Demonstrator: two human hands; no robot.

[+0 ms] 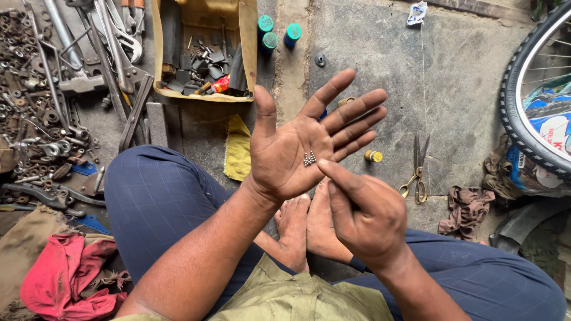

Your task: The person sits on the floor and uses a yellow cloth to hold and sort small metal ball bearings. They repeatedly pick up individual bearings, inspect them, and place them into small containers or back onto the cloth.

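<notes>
Sitting cross-legged on the concrete floor (452,77), this person has the left hand (300,145) held flat, palm up, fingers spread wide, so it's fully released and not gripping anything. Right in the middle of that palm sits a small cluster of tiny shiny steel bearing balls (310,158), just resting there loose. The right hand (363,214) comes in from about 5 o'clock of the palm, mostly curled, with its index finger stretched out and the tip just beside the balls; can't quite tell if it's actually touching them. It holds nothing.

Around them it's proper workshop chaos. At 12 o'clock of the hands there's a worn yellow cardboard box (202,53) full of dark metal bits, with three teal-capped little bottles (275,32) just to its right. A folded yellow cloth (238,148) lies at 9 o'clock of the open palm. Over at 3 o'clock, a pair of steel scissors with yellowish handles (418,169) lies on the floor, with a small yellow cap-like thing (373,156) between them and the hand. Far right edge shows a black bicycle tyre with spokes (529,107). At far left is a big heap of rusty nuts, bolts and spanners (41,107), and a crumpled red rag (65,273) at 8 o'clock.
</notes>
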